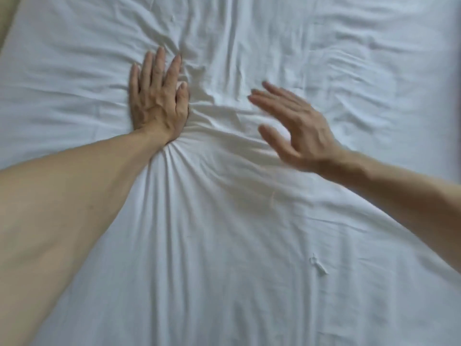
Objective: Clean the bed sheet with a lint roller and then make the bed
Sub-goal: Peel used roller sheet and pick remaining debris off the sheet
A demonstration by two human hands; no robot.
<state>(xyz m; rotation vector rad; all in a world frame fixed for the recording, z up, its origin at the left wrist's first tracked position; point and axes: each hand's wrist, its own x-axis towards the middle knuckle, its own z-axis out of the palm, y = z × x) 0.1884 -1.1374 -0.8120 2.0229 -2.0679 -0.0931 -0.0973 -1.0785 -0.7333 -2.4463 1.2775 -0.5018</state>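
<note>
Across the whole frame lies the white bed sheet [249, 233], heavily creased. Left hand [157, 101] presses flat at centre left, fingers straight; right hand [296, 128] hovers open, holding nothing. No lint roller is visible. Smoothing appears underway, with bed-making incomplete.

- Beige surface [5, 18]: a narrow wedge in the top-left corner, just past the left edge of the sheet [224, 245]. It is widest at the top and tapers out downward along that edge. It is plain and blurred; floor or wall, I cannot tell.
- Dark strip [458, 83]: a thin grey-blue band just past the sheet's right edge, in the upper half. What it is cannot be told.
- Fleck [317, 264]: small, white and crumpled, on the sheet's lower right part. Lint or a pucker, I cannot tell.
- Second fleck [172, 18]: smaller, near the sheet's top, left of its middle.
</note>
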